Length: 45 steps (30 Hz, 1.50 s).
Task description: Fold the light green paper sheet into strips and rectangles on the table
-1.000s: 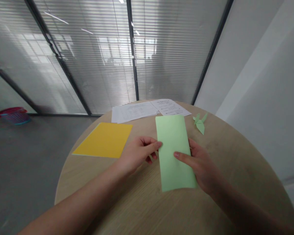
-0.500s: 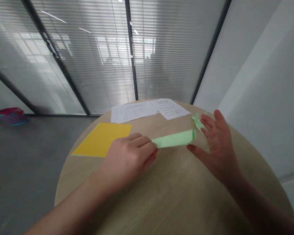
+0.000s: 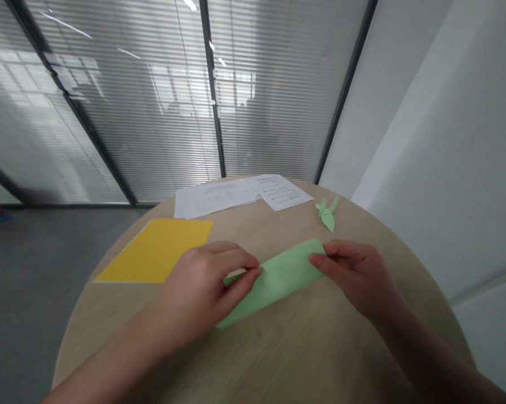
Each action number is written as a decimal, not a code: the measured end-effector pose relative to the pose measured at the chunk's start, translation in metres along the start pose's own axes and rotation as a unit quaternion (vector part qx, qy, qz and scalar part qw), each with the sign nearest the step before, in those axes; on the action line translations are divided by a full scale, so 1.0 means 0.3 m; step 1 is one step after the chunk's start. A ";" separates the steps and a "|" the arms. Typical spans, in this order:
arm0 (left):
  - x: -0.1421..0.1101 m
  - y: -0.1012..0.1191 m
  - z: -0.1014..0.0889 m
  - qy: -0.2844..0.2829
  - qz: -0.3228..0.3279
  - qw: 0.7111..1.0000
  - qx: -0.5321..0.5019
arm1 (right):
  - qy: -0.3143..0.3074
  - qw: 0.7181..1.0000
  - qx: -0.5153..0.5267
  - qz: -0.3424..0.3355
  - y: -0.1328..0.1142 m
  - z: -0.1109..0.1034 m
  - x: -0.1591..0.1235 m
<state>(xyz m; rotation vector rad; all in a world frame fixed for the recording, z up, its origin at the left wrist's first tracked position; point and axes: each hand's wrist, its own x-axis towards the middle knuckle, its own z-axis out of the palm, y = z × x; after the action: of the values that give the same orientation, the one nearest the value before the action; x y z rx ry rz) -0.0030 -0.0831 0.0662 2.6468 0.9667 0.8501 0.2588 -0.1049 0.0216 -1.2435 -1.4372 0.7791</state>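
A folded light green paper (image 3: 278, 278) lies slanted across the round wooden table (image 3: 303, 348). My left hand (image 3: 206, 286) pinches its left end between thumb and fingers. The fingertips of my right hand (image 3: 354, 272) grip the paper's right end. A small folded green paper figure (image 3: 326, 212) sits further back on the right, apart from both hands.
A yellow sheet (image 3: 158, 257) lies to the left of my hands. White printed papers (image 3: 236, 193) rest at the table's far edge. Behind the table are glass partitions with blinds (image 3: 152, 95) and a white wall (image 3: 438, 123) on the right.
The green paper went from lying lengthwise under both hands to lifted by my left hand, then down again, slanted sideways. My right hand let go, opened, and now grips its right end.
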 end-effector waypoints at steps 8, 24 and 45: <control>0.007 -0.028 0.001 -0.044 -0.130 0.977 -0.164 | -0.069 0.991 0.069 0.090 -0.032 0.026 -0.033; 0.009 0.026 0.064 -0.114 -0.272 0.912 -0.284 | -0.227 0.951 0.114 0.176 -0.020 0.096 -0.057; 0.012 0.031 0.074 -0.104 -0.255 0.916 -0.291 | -0.164 0.966 0.105 0.169 -0.055 0.097 -0.059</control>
<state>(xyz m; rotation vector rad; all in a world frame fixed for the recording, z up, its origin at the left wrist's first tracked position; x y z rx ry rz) 0.0170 -0.0876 0.0531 1.8173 1.0682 0.5914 0.2250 -0.1217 0.0244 -1.2485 -1.3702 1.3887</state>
